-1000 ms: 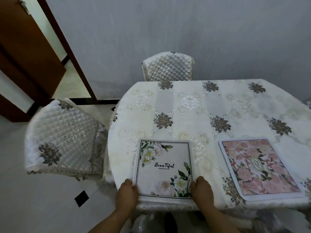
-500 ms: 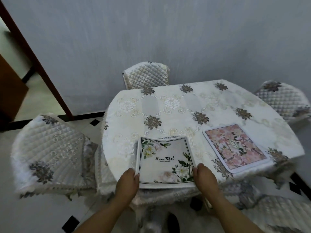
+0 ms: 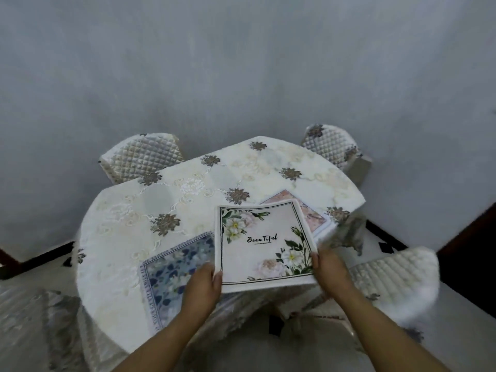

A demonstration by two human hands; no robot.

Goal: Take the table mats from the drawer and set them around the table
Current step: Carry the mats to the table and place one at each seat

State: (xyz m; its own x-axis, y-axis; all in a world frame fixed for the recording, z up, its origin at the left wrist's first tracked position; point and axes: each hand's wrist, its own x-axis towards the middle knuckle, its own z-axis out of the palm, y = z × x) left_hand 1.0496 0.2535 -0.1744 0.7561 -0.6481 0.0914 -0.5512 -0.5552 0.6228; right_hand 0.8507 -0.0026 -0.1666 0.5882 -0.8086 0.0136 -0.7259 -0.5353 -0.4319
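White floral mat (image 3: 264,242) lettered "BeauTiful", black-bordered, gripped by both hands

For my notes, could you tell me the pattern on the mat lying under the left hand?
Blue floral, head view.

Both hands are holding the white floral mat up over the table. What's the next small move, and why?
Probably carry the white mat to a bare stretch of the table by a chair and lay it flat. The left hand and right hand hold it over the pink mat, while the blue mat fills the near-left place.
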